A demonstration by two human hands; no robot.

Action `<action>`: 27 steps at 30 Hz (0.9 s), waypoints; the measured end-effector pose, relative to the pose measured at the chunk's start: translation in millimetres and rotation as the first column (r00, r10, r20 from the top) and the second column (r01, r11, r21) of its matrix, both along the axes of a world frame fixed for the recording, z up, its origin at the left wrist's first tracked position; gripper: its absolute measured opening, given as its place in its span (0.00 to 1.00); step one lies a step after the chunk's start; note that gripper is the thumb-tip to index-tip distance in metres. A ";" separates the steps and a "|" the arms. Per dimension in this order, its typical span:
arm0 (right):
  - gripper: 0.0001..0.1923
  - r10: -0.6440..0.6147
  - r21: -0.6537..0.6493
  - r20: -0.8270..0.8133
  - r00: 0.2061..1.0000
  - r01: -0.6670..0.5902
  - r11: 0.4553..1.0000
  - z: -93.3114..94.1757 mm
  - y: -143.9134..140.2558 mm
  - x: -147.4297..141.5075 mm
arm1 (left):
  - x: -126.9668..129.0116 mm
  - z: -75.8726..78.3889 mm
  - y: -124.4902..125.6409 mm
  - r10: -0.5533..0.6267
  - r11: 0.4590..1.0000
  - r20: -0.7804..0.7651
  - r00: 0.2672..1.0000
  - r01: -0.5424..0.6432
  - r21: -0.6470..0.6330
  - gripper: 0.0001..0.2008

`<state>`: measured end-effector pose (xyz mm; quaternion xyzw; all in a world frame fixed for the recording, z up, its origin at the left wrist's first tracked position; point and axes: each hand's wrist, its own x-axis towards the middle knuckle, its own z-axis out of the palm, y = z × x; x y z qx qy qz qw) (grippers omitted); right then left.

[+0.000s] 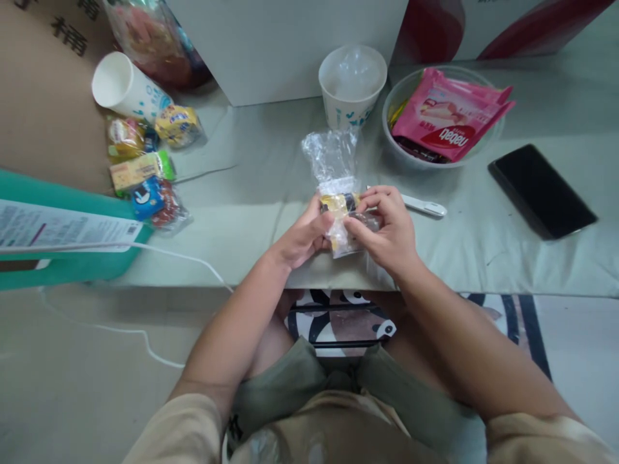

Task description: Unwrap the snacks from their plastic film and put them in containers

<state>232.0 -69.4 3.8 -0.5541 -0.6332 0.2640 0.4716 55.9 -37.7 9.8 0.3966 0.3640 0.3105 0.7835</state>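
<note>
My left hand (309, 235) is closed on a small snack packet (337, 203) with yellow and dark printing, close to the front edge of the cloth-covered table. The fingers of my right hand (384, 229) pinch the same packet from the other side. A crumpled clear plastic bag (333, 154) spreads out just beyond it, and more clear plastic shows under my right fingers. Whether bag and packet are joined is hard to make out. Partly behind my right hand lies a white-handled tool (425, 206), its other end hidden.
A paper cup (353, 87) with clear plastic inside stands beyond my hands. Right of it are a clear bowl (394, 138) of pink snack packets (445, 116) and a phone (544, 190). Wrapped snacks (140, 171), a tipped paper cup (128, 87) and a green container (111, 219) occupy the left.
</note>
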 end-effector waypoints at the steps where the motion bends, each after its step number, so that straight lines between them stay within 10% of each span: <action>1: 0.09 -0.015 -0.003 -0.014 1.000 0.015 1.000 -2.1 0.2 -2.5 | -0.7 0.6 -1.2 -0.021 0.999 0.001 1.000 0.021 0.044 0.43; 9: 0.50 0.132 -0.161 -0.181 0.974 -0.162 0.973 -24.4 14.6 5.4 | -8.1 2.3 1.4 -0.061 0.967 -0.211 0.976 0.110 0.231 0.43; 15: 0.16 0.404 -0.131 -0.281 0.870 -0.452 0.882 -10.1 19.7 15.4 | -10.7 1.1 1.4 -0.087 0.968 -0.266 0.960 0.144 0.206 0.50; 22: 0.15 0.287 -0.041 -0.074 0.955 -0.290 0.956 -8.4 12.9 17.4 | -4.9 -4.6 6.6 0.153 0.902 -0.200 0.968 -0.054 0.429 0.17; 27: 0.14 -0.010 0.023 0.215 0.977 0.005 1.000 -6.9 9.0 35.6 | -13.0 -11.5 21.7 0.459 0.851 -0.252 0.852 -0.339 0.402 0.19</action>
